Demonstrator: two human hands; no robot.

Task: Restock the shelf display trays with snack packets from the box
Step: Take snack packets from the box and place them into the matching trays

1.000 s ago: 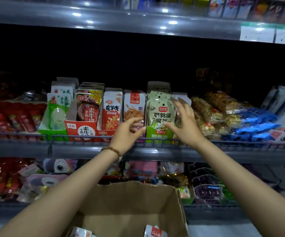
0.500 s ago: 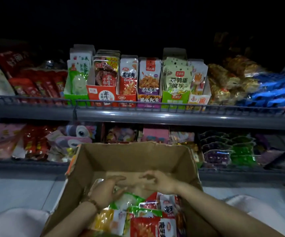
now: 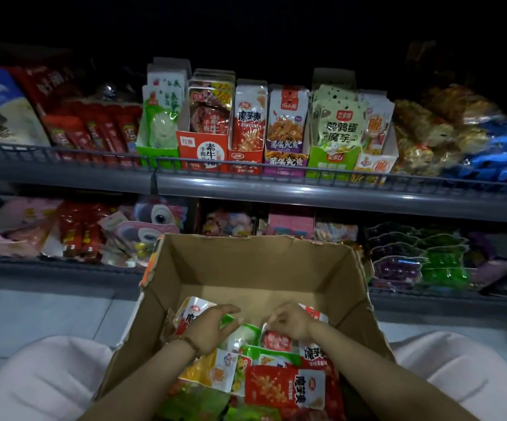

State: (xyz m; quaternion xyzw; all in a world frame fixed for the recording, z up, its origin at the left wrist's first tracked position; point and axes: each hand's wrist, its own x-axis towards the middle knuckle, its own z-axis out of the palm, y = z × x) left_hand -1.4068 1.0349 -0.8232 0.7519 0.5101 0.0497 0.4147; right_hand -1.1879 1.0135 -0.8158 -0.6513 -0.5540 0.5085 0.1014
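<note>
In the box (image 3: 246, 268), your right hand (image 3: 290, 322) is pinching the top corner of a red packet (image 3: 275, 340) among the snack packets (image 3: 282, 387). Your left hand (image 3: 211, 328) is hovering spread, just beside it.

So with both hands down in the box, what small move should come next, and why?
Probably lift the red packet clear of the box: the right hand pinches its top corner, while the left hand only rests on the other packets.
</note>
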